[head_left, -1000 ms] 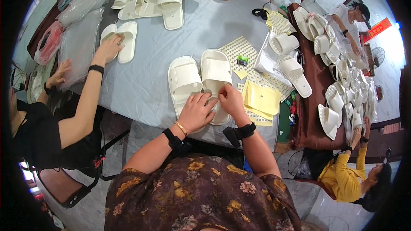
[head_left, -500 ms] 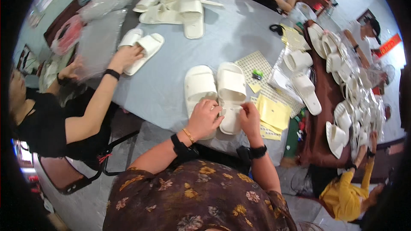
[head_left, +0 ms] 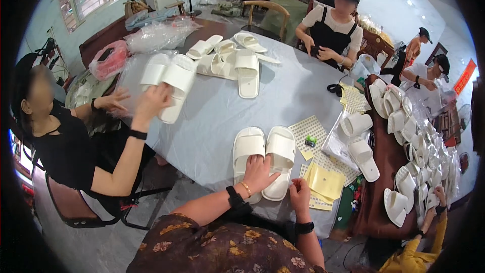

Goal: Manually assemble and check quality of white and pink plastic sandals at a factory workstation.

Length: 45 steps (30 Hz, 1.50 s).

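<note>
A pair of white slide slippers lies side by side on the table in front of me, toes pointing away. My left hand reaches over the insoles, its fingertips tucked at the straps where the two slippers meet and its thumb out over the right one. Beside the heel of the right slipper, my right hand is held with thumb and fingers curled together; anything between them is too small to make out. Yellow sticker sheets lie just right of that hand.
At left, a co-worker's hand holds another white slipper pair. More slippers lie at the table's far side. Dotted label sheets and two loose slippers are at right, before a brown bench piled with slippers.
My left hand has moved forward from the heels to the straps. My right hand has come away from the right slipper's insole to beside its heel. The co-worker's slippers are lifted.
</note>
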{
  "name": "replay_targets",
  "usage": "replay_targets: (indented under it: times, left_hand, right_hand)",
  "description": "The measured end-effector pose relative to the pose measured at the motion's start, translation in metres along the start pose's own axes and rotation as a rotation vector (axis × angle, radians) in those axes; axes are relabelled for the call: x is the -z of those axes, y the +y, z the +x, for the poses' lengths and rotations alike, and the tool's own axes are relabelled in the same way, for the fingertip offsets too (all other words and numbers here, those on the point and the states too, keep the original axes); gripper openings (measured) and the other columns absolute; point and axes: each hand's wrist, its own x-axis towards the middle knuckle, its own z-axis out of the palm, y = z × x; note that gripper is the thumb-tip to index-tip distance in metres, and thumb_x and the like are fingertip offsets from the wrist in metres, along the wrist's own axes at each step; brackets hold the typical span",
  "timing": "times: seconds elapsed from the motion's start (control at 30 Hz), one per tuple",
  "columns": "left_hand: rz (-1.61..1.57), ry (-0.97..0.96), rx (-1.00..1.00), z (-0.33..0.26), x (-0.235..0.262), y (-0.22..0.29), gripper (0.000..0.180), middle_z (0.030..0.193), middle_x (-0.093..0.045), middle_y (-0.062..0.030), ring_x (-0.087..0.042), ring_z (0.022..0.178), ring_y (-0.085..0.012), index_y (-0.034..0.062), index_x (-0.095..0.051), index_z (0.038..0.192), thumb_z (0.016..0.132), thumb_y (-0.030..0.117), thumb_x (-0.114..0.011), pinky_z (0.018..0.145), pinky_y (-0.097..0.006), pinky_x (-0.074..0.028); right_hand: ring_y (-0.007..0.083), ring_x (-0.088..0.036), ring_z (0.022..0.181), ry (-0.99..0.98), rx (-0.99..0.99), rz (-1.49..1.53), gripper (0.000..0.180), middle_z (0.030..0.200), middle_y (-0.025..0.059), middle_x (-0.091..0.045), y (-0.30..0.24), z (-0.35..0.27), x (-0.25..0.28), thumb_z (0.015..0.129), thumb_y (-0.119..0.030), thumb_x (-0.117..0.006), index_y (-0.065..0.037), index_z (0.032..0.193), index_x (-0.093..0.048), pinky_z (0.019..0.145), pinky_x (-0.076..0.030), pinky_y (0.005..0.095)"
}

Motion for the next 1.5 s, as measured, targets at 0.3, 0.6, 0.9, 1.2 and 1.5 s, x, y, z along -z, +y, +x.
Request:
replay_targets:
  times: [0.3,0.6,0.9,1.2,1.5]
  left_hand:
    - [0.072,0.157,-0.009,0.027,0.07,-0.058,0.073,0.104,-0.057,-0.0255,-0.052,0.099,-0.0391,-0.0045,-0.054,0.122,0.08,0.054,-0.069,0.087,-0.05,-0.041]
    - [0.384,0.161,0.201,0.106,0.177,-0.2,0.056,0.131,-0.052,-0.0297,-0.045,0.125,-0.0443,-0.0014,-0.061,0.125,0.083,0.035,-0.07,0.109,-0.049,-0.035]
    - [0.135,-0.066,0.037,-0.002,0.051,-0.158,0.053,0.147,-0.039,-0.0223,-0.03,0.139,-0.0432,0.0017,-0.056,0.13,0.082,0.019,-0.071,0.115,-0.051,-0.025]
    - [-0.069,-0.031,0.017,-0.059,0.033,-0.088,0.04,0.144,-0.044,-0.0183,-0.032,0.138,-0.0387,0.0017,-0.058,0.122,0.084,0.012,-0.066,0.114,-0.051,-0.026]
    - [-0.083,-0.008,-0.012,-0.071,0.037,-0.069,0.035,0.14,-0.047,-0.0202,-0.037,0.134,-0.0395,0.002,-0.062,0.116,0.083,0.011,-0.067,0.112,-0.049,-0.03]
  right_hand:
    - [0.011,-0.059,0.072,0.016,-0.025,0.019,0.014,0.082,0.005,-0.065,-0.001,-0.012,-0.001,0.087,-0.004,-0.059,0.001,0.1,-0.062,0.067,-0.05,0.027]
    - [0.0308,-0.066,0.086,0.022,0.032,0.063,0.018,0.092,0.0177,-0.067,-0.029,0.001,0.01,0.086,-0.01,-0.062,0.0,0.1,-0.065,0.076,-0.053,0.0367]
    - [0.035,-0.061,0.094,0.844,0.236,-0.316,0.015,0.095,0.0184,-0.063,-0.005,0.002,0.225,0.081,-0.003,-0.062,-0.001,0.095,-0.064,0.082,-0.049,0.042]
    - [0.0378,-0.063,0.107,1.042,-0.496,-0.612,0.08,0.117,0.0247,-0.064,0.037,-0.01,0.439,0.072,-0.041,-0.079,0.008,0.128,-0.05,0.096,-0.048,0.0433]
    - [0.0189,-0.065,0.091,0.5,-0.516,-0.13,0.063,0.107,0.0097,-0.069,0.122,0.033,0.528,0.078,-0.038,-0.078,0.003,0.122,-0.061,0.078,-0.051,0.0364]
